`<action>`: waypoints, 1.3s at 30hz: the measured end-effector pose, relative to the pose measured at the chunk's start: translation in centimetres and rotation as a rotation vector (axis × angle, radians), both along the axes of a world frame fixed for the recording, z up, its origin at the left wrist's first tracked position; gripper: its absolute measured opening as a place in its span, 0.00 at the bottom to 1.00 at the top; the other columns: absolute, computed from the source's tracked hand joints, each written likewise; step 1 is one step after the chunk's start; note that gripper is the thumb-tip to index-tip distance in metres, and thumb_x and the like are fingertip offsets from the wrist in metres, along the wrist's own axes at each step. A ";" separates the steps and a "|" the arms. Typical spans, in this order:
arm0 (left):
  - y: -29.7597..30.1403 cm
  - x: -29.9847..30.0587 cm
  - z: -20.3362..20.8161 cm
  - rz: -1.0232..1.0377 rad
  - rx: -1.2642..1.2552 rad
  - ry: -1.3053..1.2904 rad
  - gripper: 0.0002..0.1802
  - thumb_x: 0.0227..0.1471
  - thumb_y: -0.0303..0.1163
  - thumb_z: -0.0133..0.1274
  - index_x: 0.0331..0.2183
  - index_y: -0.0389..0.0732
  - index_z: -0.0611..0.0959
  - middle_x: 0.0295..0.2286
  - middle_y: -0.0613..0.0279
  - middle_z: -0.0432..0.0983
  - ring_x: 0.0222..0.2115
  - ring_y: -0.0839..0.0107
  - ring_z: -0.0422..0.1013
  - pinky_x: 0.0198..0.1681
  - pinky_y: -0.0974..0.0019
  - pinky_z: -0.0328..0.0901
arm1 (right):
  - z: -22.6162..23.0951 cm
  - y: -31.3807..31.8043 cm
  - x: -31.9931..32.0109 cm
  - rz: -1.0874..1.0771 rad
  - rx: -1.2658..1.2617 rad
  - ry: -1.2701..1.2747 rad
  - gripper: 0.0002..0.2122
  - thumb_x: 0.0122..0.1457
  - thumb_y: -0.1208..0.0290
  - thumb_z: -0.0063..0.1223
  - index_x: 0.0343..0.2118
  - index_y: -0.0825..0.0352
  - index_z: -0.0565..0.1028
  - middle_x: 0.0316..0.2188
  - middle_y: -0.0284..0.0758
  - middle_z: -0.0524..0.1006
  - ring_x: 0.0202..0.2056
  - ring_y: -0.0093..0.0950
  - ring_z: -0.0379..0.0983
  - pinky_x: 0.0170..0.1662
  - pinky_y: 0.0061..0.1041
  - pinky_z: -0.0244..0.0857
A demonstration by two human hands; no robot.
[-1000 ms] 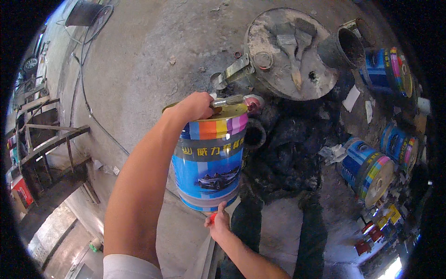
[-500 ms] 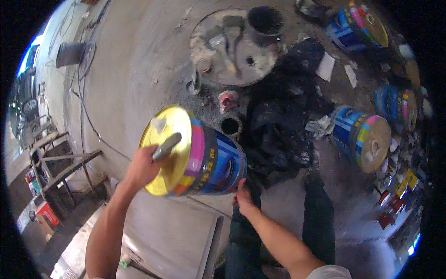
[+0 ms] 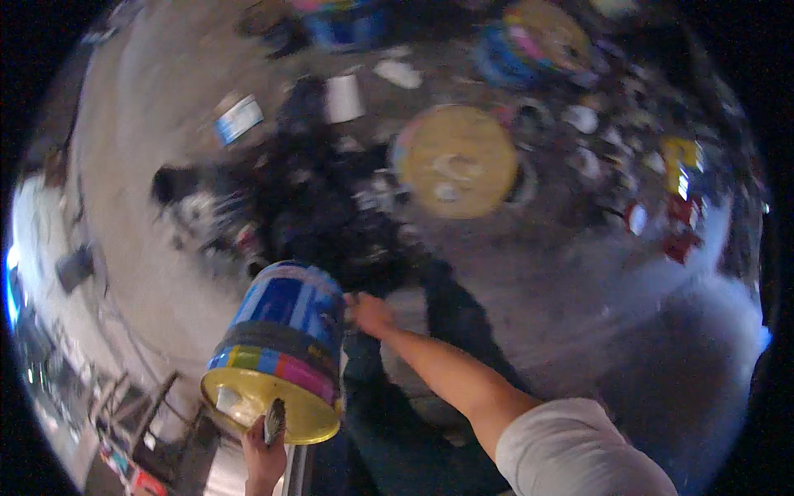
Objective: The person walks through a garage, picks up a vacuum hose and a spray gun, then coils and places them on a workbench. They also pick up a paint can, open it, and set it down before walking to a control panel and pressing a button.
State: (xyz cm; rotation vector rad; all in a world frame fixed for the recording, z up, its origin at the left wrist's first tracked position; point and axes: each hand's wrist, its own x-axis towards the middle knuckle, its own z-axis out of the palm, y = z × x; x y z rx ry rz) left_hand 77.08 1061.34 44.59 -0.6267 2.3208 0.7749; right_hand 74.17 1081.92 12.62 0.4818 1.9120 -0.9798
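A blue metal paint pail (image 3: 289, 302) with a colour-striped band and a yellow lid (image 3: 298, 405) is held tilted at the lower left, its lid toward me and its base away. My left hand (image 3: 265, 455) is closed at the lid around a short grey-green grip, which looks like a carry handle. My right hand (image 3: 368, 314) is closed at the pail's right side near the base; its fingertips are partly hidden and blurred. Beyond the pail lies a crumpled black sheet (image 3: 322, 194) on the floor.
Another pail with a yellow lid (image 3: 463, 161) stands ahead, and a similar pail (image 3: 546, 41) farther back. Blue pail (image 3: 343, 25) shows at the top edge. Scattered scraps (image 3: 612, 149) cover the right, with white paper (image 3: 343, 97) near the sheet. A rack frame (image 3: 136, 405) stands lower left.
My view has swung to the right. The pail has turned, its base now pointing away from me, and both hands have stayed on it. The round board with brushes has left the view.
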 end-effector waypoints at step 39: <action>77.2 -10.2 -27.6 -1.549 -0.105 0.157 0.08 0.47 0.29 0.50 0.27 0.39 0.83 0.30 0.49 0.79 0.36 0.53 0.75 0.43 0.53 0.67 | 7.7 73.4 1.4 -0.496 0.187 0.408 0.19 0.63 0.53 0.44 0.39 0.69 0.64 0.33 0.50 0.75 0.38 0.52 0.73 0.36 0.45 0.68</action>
